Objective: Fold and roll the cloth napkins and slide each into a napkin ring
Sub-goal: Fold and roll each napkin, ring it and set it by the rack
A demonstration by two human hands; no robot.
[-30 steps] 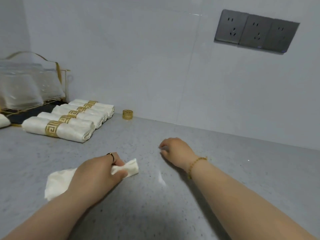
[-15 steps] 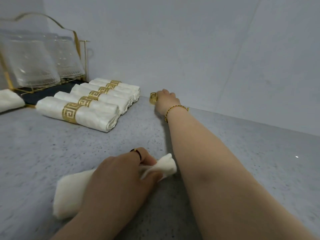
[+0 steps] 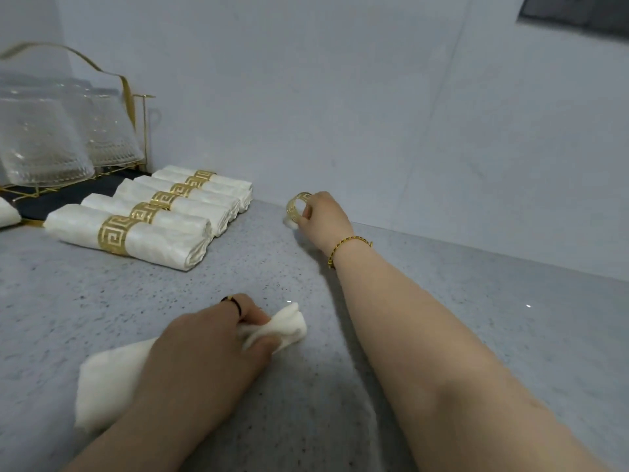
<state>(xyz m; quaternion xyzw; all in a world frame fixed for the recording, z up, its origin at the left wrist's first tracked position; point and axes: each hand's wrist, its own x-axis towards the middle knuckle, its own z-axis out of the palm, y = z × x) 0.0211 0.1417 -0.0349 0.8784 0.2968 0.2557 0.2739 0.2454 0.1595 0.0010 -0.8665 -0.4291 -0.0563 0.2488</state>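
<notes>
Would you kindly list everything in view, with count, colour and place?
ringed napkins: at least five, white with gold bands, row at back left
napkin: one, white, front, under left grip
ring: one, gold, in right grip, near wall
glasses: at least two, clear, in rack
rack: one, gold, far left
counter: one, speckled grey, throughout foreground
socket panel: one, dark, top right on wall
bracelet: one, gold, right wrist
left grip: one, front, holds napkin
right grip: one, back, pinches ring
</notes>
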